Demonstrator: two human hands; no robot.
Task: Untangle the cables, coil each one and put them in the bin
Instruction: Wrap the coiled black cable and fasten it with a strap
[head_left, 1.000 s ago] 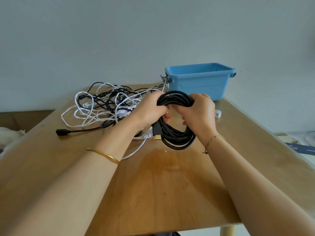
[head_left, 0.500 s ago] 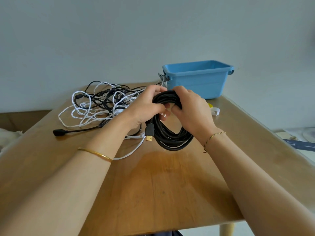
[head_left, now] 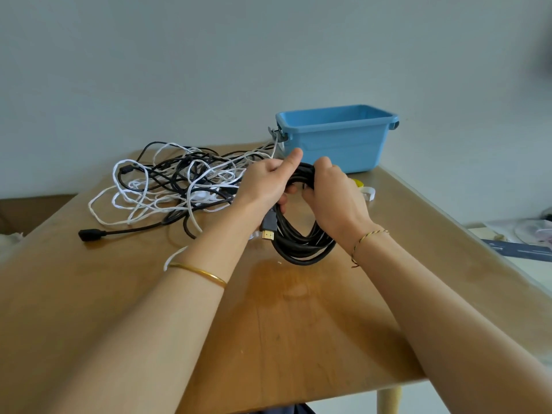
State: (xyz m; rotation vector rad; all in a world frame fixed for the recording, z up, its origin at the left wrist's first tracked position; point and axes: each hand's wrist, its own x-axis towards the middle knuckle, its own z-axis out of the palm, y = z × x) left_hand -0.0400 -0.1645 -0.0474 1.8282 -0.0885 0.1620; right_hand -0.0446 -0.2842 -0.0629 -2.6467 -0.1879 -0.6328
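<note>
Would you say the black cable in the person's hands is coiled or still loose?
Coiled: the black cable hangs in stacked loops gripped at the top by the left hand and right hand, connector dangling.

Glossy brown wooden table, pale leg at near right corner; plain grey-white wall behind; thin gold bangle, twisted-cord bracelet.

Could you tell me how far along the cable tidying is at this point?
One black cable is already wound into a coil, its gold-tipped plug hanging loose. Both the left hand and right hand grip the coil's top above the table; it is not yet in the blue bin. A tangle of black and white cables is left, uncoiled.
</note>
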